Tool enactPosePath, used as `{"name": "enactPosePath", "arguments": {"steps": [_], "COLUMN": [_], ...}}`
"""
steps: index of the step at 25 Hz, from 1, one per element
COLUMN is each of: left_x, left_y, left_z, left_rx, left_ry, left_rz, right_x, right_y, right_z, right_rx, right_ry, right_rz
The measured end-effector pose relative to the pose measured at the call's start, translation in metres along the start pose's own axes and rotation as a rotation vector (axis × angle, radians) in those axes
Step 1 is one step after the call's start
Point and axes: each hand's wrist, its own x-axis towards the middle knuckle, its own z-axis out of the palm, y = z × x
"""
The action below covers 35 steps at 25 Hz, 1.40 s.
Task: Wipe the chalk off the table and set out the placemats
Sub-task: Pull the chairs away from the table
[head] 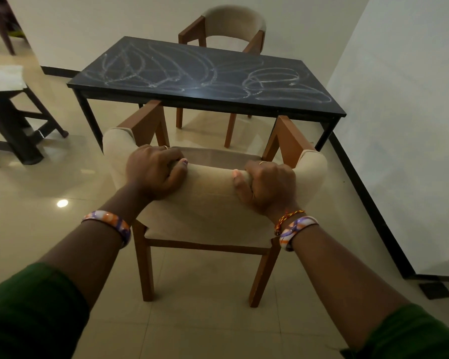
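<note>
Both hands are closed around the padded top rail of the near chair [213, 187], a curved beige fabric backrest on a reddish-brown wooden frame. The left hand [154, 172] takes its grip left of the rail's middle, knuckles up, fingers curled over the far side and the thumb lying along the top; a thin ring shows on one finger. The right hand [267, 185] grips right of the middle in the same way, thumb pointing inward toward the other hand, also with a ring. Both forearms reach forward and slightly inward, nearly straight, each wrist carrying a purple, orange and white bangle; the right wrist also has a red and yellow braided thread. Dark green sleeves are pushed up near the elbows.

The chair faces the counter [332, 115], its wooden arm tips just at the near edge. The counter is a rectangular black slab with a matte sheen on slim black legs, and looping white chalk scribbles [187, 71] cover most of its top. A second chair [233, 24] of the same make stands at the far side. The floor is glossy cream tile; a dark stool [24, 125] with a pale sheet on top stands to the left.
</note>
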Motion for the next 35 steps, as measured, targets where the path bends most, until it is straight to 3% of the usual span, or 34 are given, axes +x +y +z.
{"name": "enactPosePath", "arguments": {"steps": [13,24,28,30,32,35], "left_x": [0.016,0.013,0.018,0.033,0.060,0.112], "left_y": [0.002,0.043,0.122,0.166,0.200,0.238], "left_z": [0.016,0.016,0.049,0.079,0.110,0.163], "left_rx": [0.007,0.200,0.374,0.477,0.500,0.480], "left_ry": [0.043,-0.089,-0.196,-0.253,-0.330,-0.478], "left_rz": [-0.031,-0.332,-0.220,-0.132,-0.130,-0.252], "right_x": [0.012,-0.001,-0.039,-0.050,-0.050,-0.024], "right_y": [0.026,0.022,0.063,0.108,0.162,0.244], "right_z": [0.015,-0.004,-0.011,-0.010,-0.008,-0.004], "right_rx": [0.037,0.140,0.102,0.135,0.242,0.326], "right_ry": [0.081,-0.096,-0.111,-0.164,-0.276,-0.622], "right_rz": [-0.040,0.023,-0.227,-0.275,-0.127,0.013]}}
